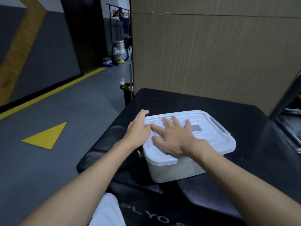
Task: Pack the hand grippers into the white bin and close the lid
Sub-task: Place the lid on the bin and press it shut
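Observation:
The white bin (175, 170) stands on a black padded box (244, 128) with its white lid (216, 137) lying on top of it. My right hand (172, 136) rests flat on the lid with fingers spread. My left hand (138, 129) lies against the lid's left edge, palm down, fingers extended. A grey latch (219, 126) shows on the lid's right side. No hand grippers are visible; the bin's inside is hidden by the lid.
A tall cardboard-coloured panel (211, 54) rises behind the black box. To the left is grey floor with a yellow triangle (47, 137) and a yellow line. A black waste bin (127, 92) stands by the panel's corner. A metal frame (291, 128) is at right.

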Demonstrator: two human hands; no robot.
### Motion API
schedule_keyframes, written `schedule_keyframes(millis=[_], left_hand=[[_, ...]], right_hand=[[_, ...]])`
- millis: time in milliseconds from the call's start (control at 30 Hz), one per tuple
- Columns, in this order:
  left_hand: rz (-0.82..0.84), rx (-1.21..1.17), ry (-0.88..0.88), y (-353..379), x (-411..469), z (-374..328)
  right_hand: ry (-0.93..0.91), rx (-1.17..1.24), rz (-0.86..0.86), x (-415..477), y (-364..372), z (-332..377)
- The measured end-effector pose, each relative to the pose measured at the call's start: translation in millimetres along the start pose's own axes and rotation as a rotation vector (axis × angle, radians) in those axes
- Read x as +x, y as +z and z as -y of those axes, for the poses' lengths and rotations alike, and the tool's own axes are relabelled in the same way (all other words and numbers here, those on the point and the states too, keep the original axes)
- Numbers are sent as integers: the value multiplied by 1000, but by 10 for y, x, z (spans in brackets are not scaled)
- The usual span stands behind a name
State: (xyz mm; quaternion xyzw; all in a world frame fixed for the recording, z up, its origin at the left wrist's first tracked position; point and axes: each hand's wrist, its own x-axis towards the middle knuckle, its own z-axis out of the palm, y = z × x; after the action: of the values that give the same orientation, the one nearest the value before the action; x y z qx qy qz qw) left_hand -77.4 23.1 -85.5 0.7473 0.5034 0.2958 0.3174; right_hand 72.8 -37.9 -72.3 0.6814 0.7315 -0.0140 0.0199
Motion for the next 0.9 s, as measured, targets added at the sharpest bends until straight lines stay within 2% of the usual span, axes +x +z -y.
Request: schedule_keyframes(millis=[67,133,167,233,467,667,900], left_hand=[[-79,-68,-195,-75,-89,54],[19,-140,-420,-177,-181,88],[104,-206,-459,-219,-226,90],[194,-278,-451,-269,-284,76],[161,-182,-370,-287,-296,-60],[260,-98,-301,-279,-333,-129],[156,135,-324,-161,-260,-195]], right_hand=[[7,-10,9,13,-2,15],[11,-17,23,21,-6,28],[12,-18,36,23,-14,35],[16,-18,44,19,-19,52],[36,-32,60,-8,-13,97],[38,-37,46,1,11,100],[37,-35,44,22,33,90]])
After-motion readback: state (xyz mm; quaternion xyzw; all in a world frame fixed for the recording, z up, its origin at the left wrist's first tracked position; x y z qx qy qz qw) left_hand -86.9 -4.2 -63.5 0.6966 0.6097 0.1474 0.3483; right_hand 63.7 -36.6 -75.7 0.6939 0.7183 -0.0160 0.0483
